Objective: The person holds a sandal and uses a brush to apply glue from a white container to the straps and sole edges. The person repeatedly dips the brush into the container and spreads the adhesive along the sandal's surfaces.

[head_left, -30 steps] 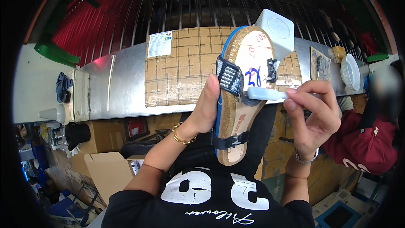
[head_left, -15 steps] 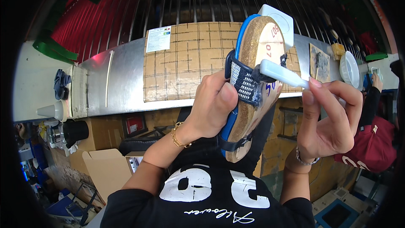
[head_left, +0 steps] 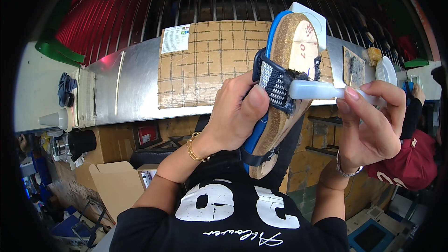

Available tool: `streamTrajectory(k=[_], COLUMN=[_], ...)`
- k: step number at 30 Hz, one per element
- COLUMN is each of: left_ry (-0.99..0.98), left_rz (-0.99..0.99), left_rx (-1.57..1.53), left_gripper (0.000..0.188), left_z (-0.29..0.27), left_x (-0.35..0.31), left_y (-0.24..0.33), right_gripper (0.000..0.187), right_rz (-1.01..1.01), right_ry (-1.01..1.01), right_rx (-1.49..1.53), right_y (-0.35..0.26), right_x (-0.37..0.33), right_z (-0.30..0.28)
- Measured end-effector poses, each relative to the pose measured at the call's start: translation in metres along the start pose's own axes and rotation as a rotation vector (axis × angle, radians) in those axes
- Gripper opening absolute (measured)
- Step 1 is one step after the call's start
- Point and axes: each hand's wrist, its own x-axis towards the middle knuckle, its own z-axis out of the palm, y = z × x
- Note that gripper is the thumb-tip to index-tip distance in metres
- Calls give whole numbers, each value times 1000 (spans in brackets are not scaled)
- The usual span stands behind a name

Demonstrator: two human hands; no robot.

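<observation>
Sandal [head_left: 280,119] held up in the air, crossing the view of the worktop's [head_left: 105,98] near edge, toe or heel end unclear. Left hand clamped on its side by the woven strap [head_left: 271,81]; right hand [head_left: 368,126] pinches a pale brush-like tool [head_left: 315,89], head at that strap, contact can't be told. Hands apart.

Room: carton [head_left: 205,65] runs almost to the near edge; bare metal shows left of it, around a thin pale strip [head_left: 120,81] near the left end. Right side tighter: stained board [head_left: 355,67] and bowl [head_left: 386,72] toward the right end.

Count: one sandal, one tool, one carton, one white container [head_left: 319,25] behind the sandal, one board, one bowl.

Versus half a second ago: tool nearly level, was slanted; sandal's upper end slightly higher and further right. Versus one second ago: sandal turned more edge-on.
</observation>
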Motion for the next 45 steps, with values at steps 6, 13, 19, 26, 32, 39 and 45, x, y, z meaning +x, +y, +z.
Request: streamTrajectory(k=[6, 13, 19, 26, 32, 39, 45], left_ry=[-22, -58, -91, -69, -139, -32, 30], left_rz=[-1, -26, -42, -69, -101, -163, -138], left_rx=[-2, -63, -78, -178, -283, -368, -327], left_gripper=[90, 94, 98, 101, 102, 100, 98], left_z=[-1, 1, 2, 9, 6, 5, 9], left_x=[0, -2, -1, -5, -1, 7, 10], left_y=[3, 9, 21, 7, 14, 32, 35], right_gripper=[33, 32, 32, 27, 23, 21, 22], right_rz=[45, 42, 25, 37, 128, 339, 452], right_ry=[-88, -215, -242, -301, -280, -142, 2], right_rx=[26, 85, 139, 263, 413, 351, 311], right_y=[-1, 5, 8, 13, 24, 11, -19], right_x=[8, 16, 10, 10, 13, -11, -20], right_z=[-8, -18, -25, -24, -15, 4, 18])
